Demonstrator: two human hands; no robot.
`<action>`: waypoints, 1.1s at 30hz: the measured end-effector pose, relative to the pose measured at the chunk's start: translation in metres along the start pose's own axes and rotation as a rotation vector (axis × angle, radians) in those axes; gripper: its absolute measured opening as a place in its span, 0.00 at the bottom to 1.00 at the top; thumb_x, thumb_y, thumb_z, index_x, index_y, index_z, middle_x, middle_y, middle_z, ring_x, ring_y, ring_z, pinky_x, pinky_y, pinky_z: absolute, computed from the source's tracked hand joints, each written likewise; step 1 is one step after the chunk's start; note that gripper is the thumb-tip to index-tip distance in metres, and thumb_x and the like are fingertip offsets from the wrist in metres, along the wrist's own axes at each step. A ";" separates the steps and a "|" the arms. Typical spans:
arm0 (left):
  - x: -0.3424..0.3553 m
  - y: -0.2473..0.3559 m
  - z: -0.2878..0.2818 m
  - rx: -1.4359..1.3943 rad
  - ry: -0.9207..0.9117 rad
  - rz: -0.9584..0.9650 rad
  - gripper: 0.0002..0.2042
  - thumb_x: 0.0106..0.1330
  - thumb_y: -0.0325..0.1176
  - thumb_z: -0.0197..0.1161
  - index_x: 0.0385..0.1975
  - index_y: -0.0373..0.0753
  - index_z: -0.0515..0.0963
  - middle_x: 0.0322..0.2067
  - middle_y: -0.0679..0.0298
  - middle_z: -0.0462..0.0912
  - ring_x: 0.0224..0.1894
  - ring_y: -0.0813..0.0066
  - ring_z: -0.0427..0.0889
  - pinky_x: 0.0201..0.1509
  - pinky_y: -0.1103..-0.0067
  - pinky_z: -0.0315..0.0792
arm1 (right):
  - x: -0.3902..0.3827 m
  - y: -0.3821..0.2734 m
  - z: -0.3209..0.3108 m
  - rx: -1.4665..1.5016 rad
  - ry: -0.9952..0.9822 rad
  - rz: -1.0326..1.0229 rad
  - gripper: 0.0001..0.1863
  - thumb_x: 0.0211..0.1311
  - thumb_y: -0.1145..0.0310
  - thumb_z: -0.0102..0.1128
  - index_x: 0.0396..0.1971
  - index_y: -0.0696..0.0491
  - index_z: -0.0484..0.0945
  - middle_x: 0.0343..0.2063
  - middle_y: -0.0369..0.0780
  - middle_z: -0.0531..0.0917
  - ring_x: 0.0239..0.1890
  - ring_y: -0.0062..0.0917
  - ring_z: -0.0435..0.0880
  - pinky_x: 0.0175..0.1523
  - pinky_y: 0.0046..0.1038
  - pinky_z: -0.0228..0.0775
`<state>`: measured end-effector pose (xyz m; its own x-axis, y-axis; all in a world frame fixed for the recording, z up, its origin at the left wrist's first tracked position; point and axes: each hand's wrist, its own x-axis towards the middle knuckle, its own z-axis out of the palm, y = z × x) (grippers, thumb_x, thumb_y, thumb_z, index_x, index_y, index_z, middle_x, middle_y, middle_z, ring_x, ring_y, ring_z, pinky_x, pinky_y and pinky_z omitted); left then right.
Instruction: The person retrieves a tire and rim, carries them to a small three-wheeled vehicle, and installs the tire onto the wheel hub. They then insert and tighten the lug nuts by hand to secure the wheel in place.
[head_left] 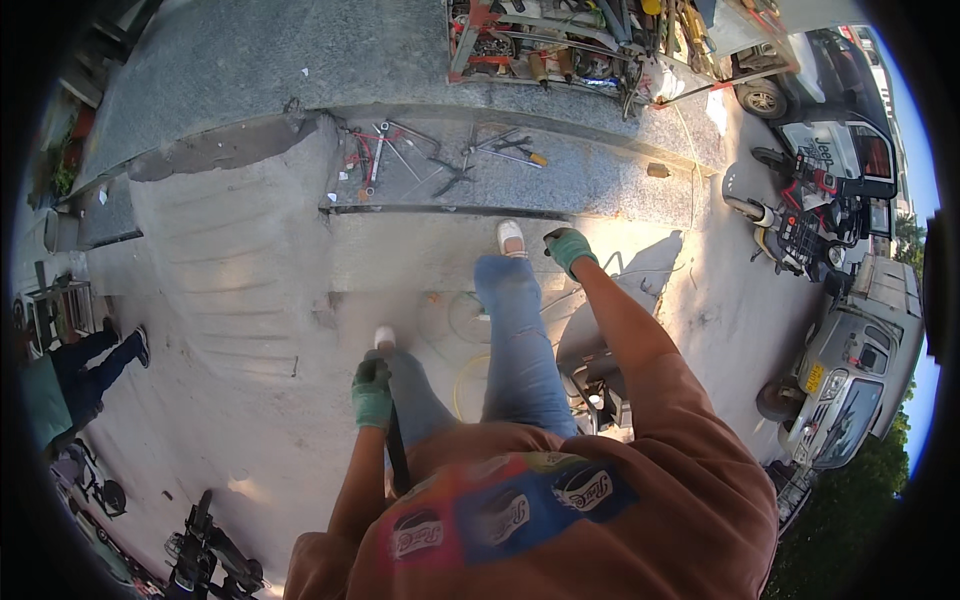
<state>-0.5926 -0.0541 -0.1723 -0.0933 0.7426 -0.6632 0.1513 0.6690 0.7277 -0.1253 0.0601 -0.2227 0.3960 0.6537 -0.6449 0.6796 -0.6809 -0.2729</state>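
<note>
My left hand [371,394], in a green glove with dark fingers, is closed beside my left thigh. A long dark strip [397,445] runs down from just beside it along my body; whether the hand grips this strip is unclear. Farther forward, my right hand [569,249] in a matching glove curls its fingers above the step edge near my right shoe [511,237]. What it holds, if anything, is hidden. On the stone step beyond lie a long wrench [377,158], dark pliers [454,181] and a screwdriver with a yellow handle [537,158].
A red metal rack [470,45] full of tools stands at the far side. A concrete ramp [230,260] rises on the left, near another person [85,375]. Parked on the right are a motorcycle [800,215] and a silver van [850,365]. Wires lie by my feet.
</note>
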 end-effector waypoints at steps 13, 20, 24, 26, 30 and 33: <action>0.085 -0.104 0.178 -0.016 0.092 -0.125 0.09 0.66 0.24 0.57 0.44 0.32 0.75 0.38 0.60 0.80 0.40 0.72 0.80 0.45 0.76 0.76 | 0.408 0.050 0.050 -0.339 0.180 -0.117 0.22 0.54 0.66 0.57 0.52 0.49 0.75 0.47 0.51 0.79 0.50 0.45 0.78 0.53 0.38 0.70; 0.116 -0.126 0.212 0.046 0.138 -0.159 0.07 0.61 0.25 0.58 0.39 0.38 0.77 0.39 0.58 0.79 0.40 0.64 0.80 0.42 0.72 0.75 | 0.479 0.047 0.070 -0.615 0.151 -0.129 0.20 0.55 0.66 0.56 0.49 0.50 0.75 0.47 0.50 0.79 0.50 0.45 0.78 0.53 0.42 0.69; 0.121 -0.116 0.216 0.068 0.091 -0.201 0.06 0.62 0.26 0.58 0.39 0.38 0.77 0.38 0.59 0.80 0.38 0.66 0.81 0.41 0.75 0.77 | 0.488 0.051 0.070 -0.609 0.171 -0.288 0.16 0.54 0.62 0.59 0.41 0.54 0.77 0.42 0.52 0.80 0.48 0.48 0.78 0.51 0.43 0.70; 0.123 -0.114 0.216 -0.015 0.124 -0.269 0.06 0.64 0.28 0.58 0.38 0.36 0.76 0.35 0.59 0.81 0.36 0.71 0.82 0.39 0.77 0.77 | 0.481 0.054 0.063 -0.513 0.327 -0.329 0.15 0.52 0.62 0.59 0.37 0.55 0.77 0.36 0.52 0.80 0.44 0.48 0.79 0.48 0.45 0.70; 0.116 -0.103 0.210 -0.170 0.111 -0.362 0.09 0.66 0.27 0.57 0.42 0.32 0.75 0.37 0.58 0.81 0.38 0.71 0.81 0.43 0.77 0.76 | 0.434 0.066 0.059 -0.432 0.417 -0.288 0.11 0.50 0.66 0.57 0.35 0.54 0.76 0.36 0.51 0.79 0.38 0.48 0.78 0.43 0.46 0.70; 0.106 -0.096 0.210 -0.245 0.086 -0.342 0.07 0.66 0.28 0.58 0.40 0.33 0.75 0.35 0.58 0.81 0.35 0.72 0.82 0.41 0.78 0.76 | 0.361 0.057 0.072 -0.274 0.250 -0.292 0.10 0.50 0.67 0.55 0.31 0.55 0.74 0.31 0.51 0.78 0.35 0.49 0.78 0.39 0.46 0.69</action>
<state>-0.4102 -0.0461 -0.3489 -0.1808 0.4696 -0.8642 -0.1401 0.8574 0.4952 0.0120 0.2332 -0.5223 0.2774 0.8875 -0.3680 0.9096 -0.3660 -0.1969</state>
